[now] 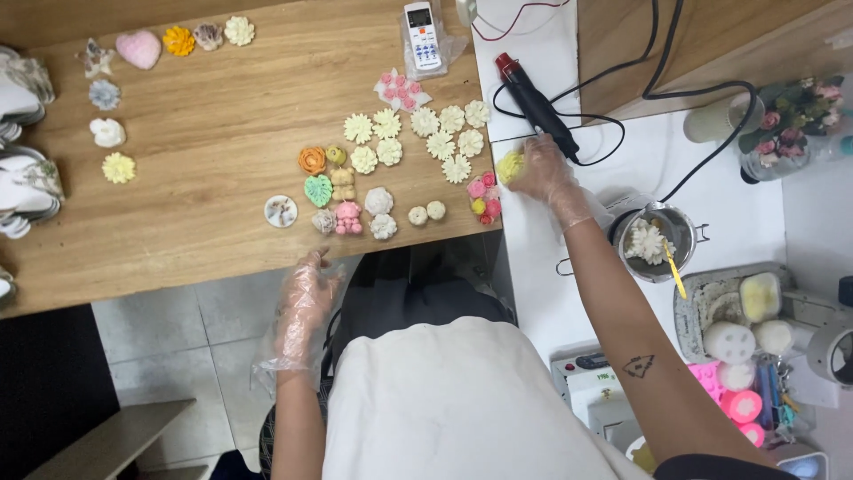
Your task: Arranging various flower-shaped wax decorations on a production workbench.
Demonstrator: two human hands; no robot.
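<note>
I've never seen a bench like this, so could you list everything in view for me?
Wax flower shapes: many, cream, pink, orange and green, middle of the wooden table.
More shapes: several, far left corner.
Remote control: one, white, top edge.
Heat tool: one, black with red tip, corded, on the white counter.
Metal pot: one, holds a cream flower.
Moulds: several, pink and white, right.
Flower vase: one, far right.
Left hand: gloved, empty, below the table edge.
Right hand: gloved, grip on a yellow flower piece.

Right grip (540,169) seemingly closed; left (305,298) slack.
</note>
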